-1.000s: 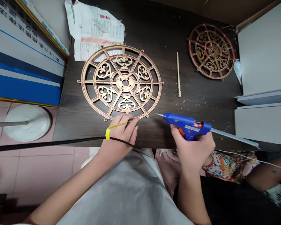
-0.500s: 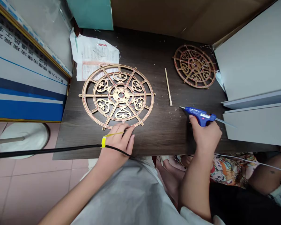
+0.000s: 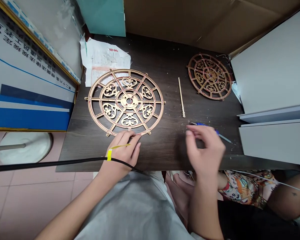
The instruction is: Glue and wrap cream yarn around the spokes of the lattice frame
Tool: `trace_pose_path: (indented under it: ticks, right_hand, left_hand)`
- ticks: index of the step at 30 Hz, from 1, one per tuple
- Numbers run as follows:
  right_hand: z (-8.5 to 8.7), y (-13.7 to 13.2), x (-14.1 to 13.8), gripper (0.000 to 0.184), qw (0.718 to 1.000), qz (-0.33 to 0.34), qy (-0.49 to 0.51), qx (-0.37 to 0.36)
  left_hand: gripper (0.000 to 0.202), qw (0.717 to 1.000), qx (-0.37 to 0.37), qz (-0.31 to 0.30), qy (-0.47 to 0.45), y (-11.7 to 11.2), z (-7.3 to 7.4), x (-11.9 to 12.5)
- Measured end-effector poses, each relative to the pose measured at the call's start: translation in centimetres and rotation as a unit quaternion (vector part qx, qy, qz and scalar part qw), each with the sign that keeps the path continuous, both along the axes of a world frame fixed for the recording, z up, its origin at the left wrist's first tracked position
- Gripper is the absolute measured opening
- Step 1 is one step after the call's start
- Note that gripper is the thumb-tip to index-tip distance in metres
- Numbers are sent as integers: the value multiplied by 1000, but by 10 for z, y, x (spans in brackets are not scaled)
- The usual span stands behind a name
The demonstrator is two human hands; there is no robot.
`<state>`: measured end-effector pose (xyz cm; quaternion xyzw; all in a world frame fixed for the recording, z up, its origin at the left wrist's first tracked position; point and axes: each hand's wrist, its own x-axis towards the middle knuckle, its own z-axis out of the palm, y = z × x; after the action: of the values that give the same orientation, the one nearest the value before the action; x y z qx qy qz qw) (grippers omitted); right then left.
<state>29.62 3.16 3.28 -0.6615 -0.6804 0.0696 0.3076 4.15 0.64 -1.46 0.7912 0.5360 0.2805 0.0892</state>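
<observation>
A round openwork wooden disc (image 3: pixel 130 128) with spokes, scroll cut-outs and thin red wire lies on the dark table. At its near rim is my left hand (image 3: pixel 122 150), its bent fingers gripping the edge, fingertips partly hidden. A yellow tag and a black cable cross the wrist. My right hand (image 3: pixel 207 150) hovers, slightly blurred, over the table's right side, thumb and fingers curved with a gap between them and nothing visible inside. Just behind it lies a blue glue gun (image 3: pixel 202 124), mostly covered by the hand, its glue stick (image 3: pixel 225 138) poking out to the right.
A thin wooden stick (image 3: pixel 181 98) lies right of the disc. Another openwork disc (image 3: pixel 199 89) with wires sits at the back right. Printed paper (image 3: pixel 107 56) lies under the first disc's far edge. White panels (image 3: pixel 275 133) border the right; a co-worker's arm (image 3: pixel 287 193) shows lower right.
My right hand has let go of the glue gun, leaving it on the table, and has moved left. My left hand stays at the disc's rim. The view has shifted slightly.
</observation>
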Motion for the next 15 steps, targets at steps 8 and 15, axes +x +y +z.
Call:
trace_pose_path:
  ticks: [8,15]
  right_hand:
    - [-24,11,-54,34,966,251,-26,-56]
    - [-32,8,-56,36,968,242,-38,-50]
  left_hand:
    - [28,1000,9,-2,13,0,0,0]
    - [29,1000,4,0,18,-2,-2,-1]
